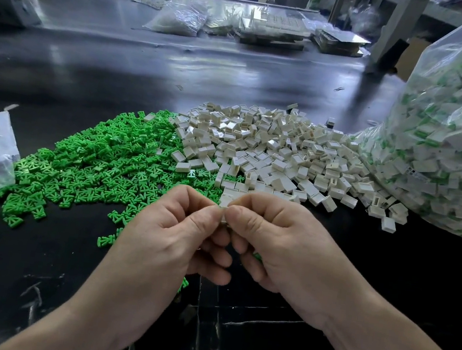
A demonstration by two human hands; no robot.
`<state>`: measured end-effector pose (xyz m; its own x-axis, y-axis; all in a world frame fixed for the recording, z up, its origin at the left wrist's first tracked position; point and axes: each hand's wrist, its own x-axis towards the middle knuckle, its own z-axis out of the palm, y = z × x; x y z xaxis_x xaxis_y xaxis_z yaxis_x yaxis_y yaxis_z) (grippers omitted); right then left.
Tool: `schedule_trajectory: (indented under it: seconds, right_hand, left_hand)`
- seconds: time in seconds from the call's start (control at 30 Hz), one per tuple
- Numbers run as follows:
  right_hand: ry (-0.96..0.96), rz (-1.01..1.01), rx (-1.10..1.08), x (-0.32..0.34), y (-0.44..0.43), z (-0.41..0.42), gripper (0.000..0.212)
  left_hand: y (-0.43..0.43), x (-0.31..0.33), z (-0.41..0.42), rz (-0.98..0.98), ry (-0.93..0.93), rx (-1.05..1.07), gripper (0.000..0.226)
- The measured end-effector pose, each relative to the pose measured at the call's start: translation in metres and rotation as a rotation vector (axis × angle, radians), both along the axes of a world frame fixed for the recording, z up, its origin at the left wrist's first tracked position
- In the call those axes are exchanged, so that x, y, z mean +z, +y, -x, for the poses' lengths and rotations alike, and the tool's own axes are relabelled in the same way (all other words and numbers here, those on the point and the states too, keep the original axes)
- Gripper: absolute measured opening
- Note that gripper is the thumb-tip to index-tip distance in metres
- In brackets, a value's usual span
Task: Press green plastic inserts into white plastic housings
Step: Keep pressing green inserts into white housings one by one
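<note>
Pressing step, I judge: my left hand (184, 227) and right hand (270, 237) both pinch one white housing (223, 217), grip tight. Next I'd squeeze home, then fetch from the green inserts (102, 163) at ten o'clock.

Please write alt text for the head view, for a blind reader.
The left hand and the right hand pinch one white housing together above a black table. Behind lie a pile of green inserts and a pile of white housings; a clear bag of mixed parts stands at right.
</note>
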<state>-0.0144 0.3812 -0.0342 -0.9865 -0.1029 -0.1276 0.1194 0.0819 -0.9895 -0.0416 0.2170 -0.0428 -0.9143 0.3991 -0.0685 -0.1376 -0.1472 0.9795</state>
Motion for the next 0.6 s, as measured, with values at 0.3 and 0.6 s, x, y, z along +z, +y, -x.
schedule_trajectory:
  seconds: [0.3,0.6]
  right_hand:
    - [-0.046,0.229,0.107,-0.0007,0.0031,-0.0002,0.029]
    - [-0.136,0.495,0.184,-0.0054,-0.0027,0.0017,0.056]
  left_hand:
    - [-0.0048,0.0074,0.0040,-0.172,-0.099,-0.085,0.022]
    - [-0.0036,0.0098,0.0032,-0.441,-0.359,-0.240,0.040]
